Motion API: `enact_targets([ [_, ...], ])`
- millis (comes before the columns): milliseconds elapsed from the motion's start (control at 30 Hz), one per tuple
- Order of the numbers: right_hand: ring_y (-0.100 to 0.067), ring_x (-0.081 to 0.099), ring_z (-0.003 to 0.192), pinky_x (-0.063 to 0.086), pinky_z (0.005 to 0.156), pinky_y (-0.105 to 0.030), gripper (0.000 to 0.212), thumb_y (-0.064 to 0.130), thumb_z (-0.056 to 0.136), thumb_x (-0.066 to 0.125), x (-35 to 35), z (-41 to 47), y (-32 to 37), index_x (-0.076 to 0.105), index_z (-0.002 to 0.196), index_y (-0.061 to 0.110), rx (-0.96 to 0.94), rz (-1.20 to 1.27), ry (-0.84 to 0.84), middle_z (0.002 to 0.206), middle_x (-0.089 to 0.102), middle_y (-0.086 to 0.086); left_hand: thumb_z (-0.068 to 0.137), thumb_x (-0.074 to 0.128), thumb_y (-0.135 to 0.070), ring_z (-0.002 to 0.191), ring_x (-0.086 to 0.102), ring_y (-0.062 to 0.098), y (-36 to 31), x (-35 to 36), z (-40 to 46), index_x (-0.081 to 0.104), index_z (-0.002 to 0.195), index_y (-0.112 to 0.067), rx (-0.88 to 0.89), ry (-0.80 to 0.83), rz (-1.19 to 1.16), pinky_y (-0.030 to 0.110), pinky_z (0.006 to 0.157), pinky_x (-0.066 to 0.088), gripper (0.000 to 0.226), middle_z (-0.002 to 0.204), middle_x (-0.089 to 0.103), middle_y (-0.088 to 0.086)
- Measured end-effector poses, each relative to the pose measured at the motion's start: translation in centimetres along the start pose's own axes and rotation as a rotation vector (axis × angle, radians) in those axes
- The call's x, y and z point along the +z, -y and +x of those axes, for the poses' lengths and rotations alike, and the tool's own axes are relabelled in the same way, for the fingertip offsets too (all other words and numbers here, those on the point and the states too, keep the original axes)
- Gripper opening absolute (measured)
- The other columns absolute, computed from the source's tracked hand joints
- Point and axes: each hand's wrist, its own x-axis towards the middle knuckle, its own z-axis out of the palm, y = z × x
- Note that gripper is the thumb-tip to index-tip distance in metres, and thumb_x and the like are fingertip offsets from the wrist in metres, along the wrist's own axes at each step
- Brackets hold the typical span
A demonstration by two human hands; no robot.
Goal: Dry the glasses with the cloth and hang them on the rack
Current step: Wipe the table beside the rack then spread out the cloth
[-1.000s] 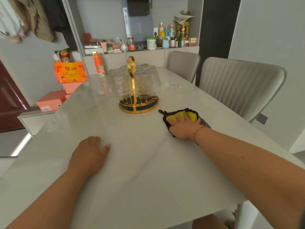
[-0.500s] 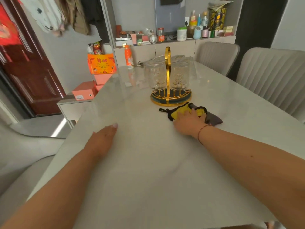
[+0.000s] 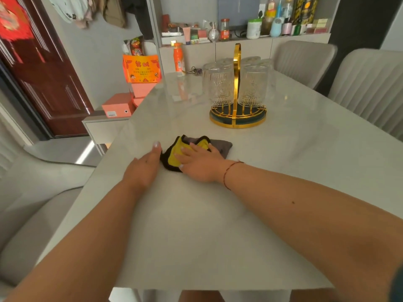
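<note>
Flat on the surface (image 3: 218, 225), the cloth (image 3: 174, 150) is pressed under the right hand's (image 3: 201, 163) straight fingers (image 3: 185, 152); the left hand (image 3: 142, 168), relaxed, is rested just beside it.

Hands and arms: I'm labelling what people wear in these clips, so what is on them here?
Both forearms are bare, with no gloves or watch. The right hand has a thin red string bracelet round its wrist. The left hand wears nothing visible; its nails look pale and glossy. A dark sleeve edge shows at the lower right corner.
</note>
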Motion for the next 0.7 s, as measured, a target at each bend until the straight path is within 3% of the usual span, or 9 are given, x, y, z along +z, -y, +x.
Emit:
enact_targets([
  [167, -0.019, -0.005, 0.148, -0.004, 0.116, -0.057, 0.051, 0.044, 0.101, 0.017, 1.4, -5.1, 3.6, 0.011, 0.150, 0.035, -0.135, 0.013, -0.020, 0.162, 0.001, 0.007, 0.064, 0.017, -0.089, 0.133, 0.047, 0.022, -0.4, -0.5, -1.0, 0.063, 0.123, -0.030, 0.022, -0.008, -0.228, 0.041, 0.118, 0.025, 0.095, 0.139, 0.056, 0.001],
  [333, -0.015, -0.011, 0.148, -0.013, 0.116, -0.053, 0.049, 0.042, 0.101, 0.021, 2.0, -12.4, 5.1, 0.013, 0.150, 0.037, -0.242, 0.088, 0.018, 0.162, -0.001, 0.008, 0.083, 0.017, -0.081, 0.138, 0.038, 0.020, -0.9, 0.1, -2.8, 0.065, 0.121, -0.026, 0.091, 0.087, -0.259, 0.034, 0.117, 0.019, 0.082, 0.144, 0.048, 0.001],
  [467, -0.011, -0.011, 0.147, -0.015, 0.116, -0.048, 0.047, 0.038, 0.102, 0.021, 2.5, -18.2, 3.9, 0.014, 0.149, 0.040, -0.257, 0.151, 0.011, 0.161, 0.000, 0.010, 0.096, 0.016, -0.062, 0.140, 0.034, 0.022, -1.2, 0.7, -3.5, 0.066, 0.121, -0.025, 0.086, 0.074, -0.196, 0.024, 0.105, 0.017, 0.067, 0.151, 0.041, 0.004],
  [600, -0.005, -0.015, 0.145, -0.018, 0.115, -0.042, 0.046, 0.036, 0.103, 0.018, 3.2, -22.2, 1.0, 0.010, 0.148, 0.046, -0.179, 0.179, -0.002, 0.160, -0.003, 0.016, 0.101, 0.028, -0.052, 0.132, 0.044, 0.025, -1.5, 1.3, -4.7, 0.067, 0.118, -0.016, 0.131, -0.150, -0.155, 0.031, 0.108, 0.025, 0.055, 0.137, 0.055, 0.004],
  [700, -0.002, -0.014, 0.145, -0.016, 0.116, -0.039, 0.046, 0.035, 0.104, 0.020, 3.9, -24.1, -1.9, 0.011, 0.146, 0.049, -0.075, 0.184, -0.033, 0.159, -0.002, 0.020, 0.104, 0.034, -0.041, 0.118, 0.053, 0.031, -2.2, 1.5, -5.8, 0.066, 0.103, -0.013, 0.185, -0.353, -0.167, 0.030, 0.092, 0.031, 0.043, 0.110, 0.060, 0.007],
])
